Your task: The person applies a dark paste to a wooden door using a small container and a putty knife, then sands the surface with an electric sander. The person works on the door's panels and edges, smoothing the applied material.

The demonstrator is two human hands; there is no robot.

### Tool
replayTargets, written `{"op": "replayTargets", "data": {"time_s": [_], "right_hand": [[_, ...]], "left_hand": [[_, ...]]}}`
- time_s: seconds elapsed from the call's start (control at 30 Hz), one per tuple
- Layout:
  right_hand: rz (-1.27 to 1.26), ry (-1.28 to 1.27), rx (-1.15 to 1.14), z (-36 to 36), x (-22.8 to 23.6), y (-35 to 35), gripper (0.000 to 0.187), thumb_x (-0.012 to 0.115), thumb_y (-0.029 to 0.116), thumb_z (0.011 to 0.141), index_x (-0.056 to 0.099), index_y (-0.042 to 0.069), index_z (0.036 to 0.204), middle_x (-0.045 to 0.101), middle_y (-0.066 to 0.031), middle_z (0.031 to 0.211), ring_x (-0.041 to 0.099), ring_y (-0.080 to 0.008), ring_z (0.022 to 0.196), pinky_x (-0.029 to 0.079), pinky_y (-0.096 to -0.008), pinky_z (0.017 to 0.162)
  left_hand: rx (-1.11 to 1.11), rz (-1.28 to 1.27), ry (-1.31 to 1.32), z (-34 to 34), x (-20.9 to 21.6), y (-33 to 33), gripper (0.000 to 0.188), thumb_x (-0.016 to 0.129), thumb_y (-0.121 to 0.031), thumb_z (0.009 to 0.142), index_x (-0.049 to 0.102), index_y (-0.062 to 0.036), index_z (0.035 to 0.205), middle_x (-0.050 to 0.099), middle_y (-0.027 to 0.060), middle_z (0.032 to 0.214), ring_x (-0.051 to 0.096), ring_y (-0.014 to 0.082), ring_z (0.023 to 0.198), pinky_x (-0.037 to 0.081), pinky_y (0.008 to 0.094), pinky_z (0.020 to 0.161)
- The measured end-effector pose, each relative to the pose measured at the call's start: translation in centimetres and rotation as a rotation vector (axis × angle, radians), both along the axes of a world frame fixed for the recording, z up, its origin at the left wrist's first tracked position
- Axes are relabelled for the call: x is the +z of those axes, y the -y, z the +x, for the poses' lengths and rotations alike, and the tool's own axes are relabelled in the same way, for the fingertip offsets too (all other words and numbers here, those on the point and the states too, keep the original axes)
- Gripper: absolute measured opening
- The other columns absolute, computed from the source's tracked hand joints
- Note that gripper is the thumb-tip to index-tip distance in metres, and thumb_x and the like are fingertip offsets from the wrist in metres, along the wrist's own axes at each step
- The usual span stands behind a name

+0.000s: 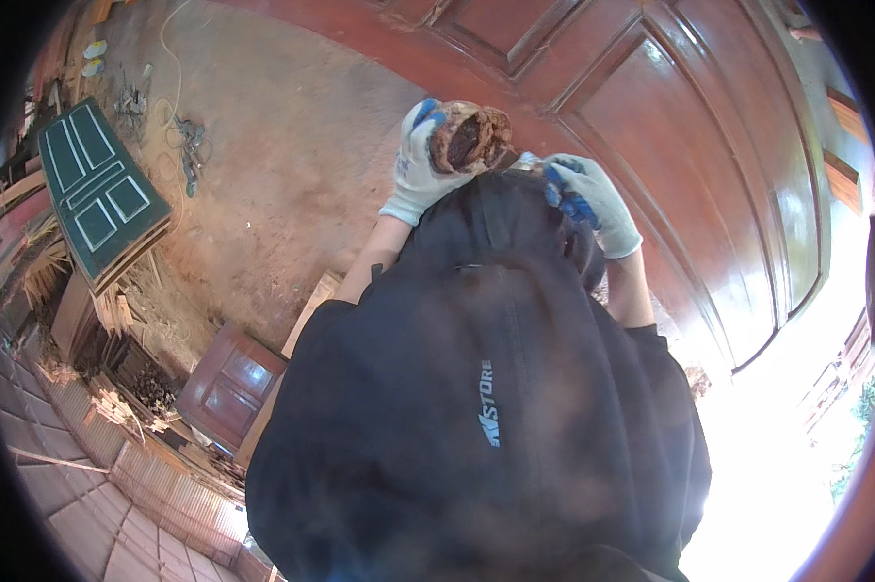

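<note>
Across the far middle of the head view, your left hand point(419, 167), gloved, grips a brown-stained pot point(469, 138) — your gloved right hand point(595, 202) curls just right of it, its grip unclear. Rightward spreads a reddish-brown panelled door point(651, 126); far left lies a green panelled door point(101, 189).

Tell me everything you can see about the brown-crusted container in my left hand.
The container looks roundish and small enough for one hand, its outside coated in uneven tan and brown crust. Its open mouth shows a dark reddish-brown inside; whether that is liquid or dried residue can't be told. It's tilted, with the opening partly toward the camera. The gloved left hand grips its left side. The gloved right hand is to its right. Its base material is hidden by the coating.
</note>
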State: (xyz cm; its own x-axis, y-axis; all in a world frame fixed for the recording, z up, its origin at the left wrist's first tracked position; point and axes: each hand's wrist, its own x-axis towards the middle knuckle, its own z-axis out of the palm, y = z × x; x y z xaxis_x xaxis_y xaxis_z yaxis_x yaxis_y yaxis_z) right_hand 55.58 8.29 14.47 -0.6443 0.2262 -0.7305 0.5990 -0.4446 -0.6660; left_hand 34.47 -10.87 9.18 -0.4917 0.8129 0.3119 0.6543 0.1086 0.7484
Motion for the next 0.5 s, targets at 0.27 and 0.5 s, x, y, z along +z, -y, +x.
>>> {"op": "replayTargets", "data": {"time_s": [0.27,0.5], "right_hand": [[0.926,0.027,0.087,2.3,-6.0,-3.1,0.034,0.057,0.022,0.098,0.064,0.01,0.128,0.07,-0.0116,0.096,0.068,-0.0289,0.09,0.053,-0.0418,0.08],[1.16,0.283,0.236,1.0,-6.8,-3.0,0.03,0.055,0.032,0.098,0.065,0.027,0.125,0.064,-0.0164,0.103,0.067,-0.0388,0.092,0.055,-0.049,0.08]], "left_hand": [[0.053,-0.024,-0.056,0.3,-0.5,-0.3,0.101,0.096,-0.033,0.061,0.036,-0.0093,0.139,0.04,0.0218,0.142,0.043,0.0403,0.131,0.04,0.0486,0.109],[0.069,-0.09,-0.052,0.4,-0.1,-0.2,0.101,0.095,-0.034,0.06,0.037,-0.0086,0.139,0.04,0.0217,0.142,0.043,0.0403,0.131,0.039,0.0483,0.109]]}}
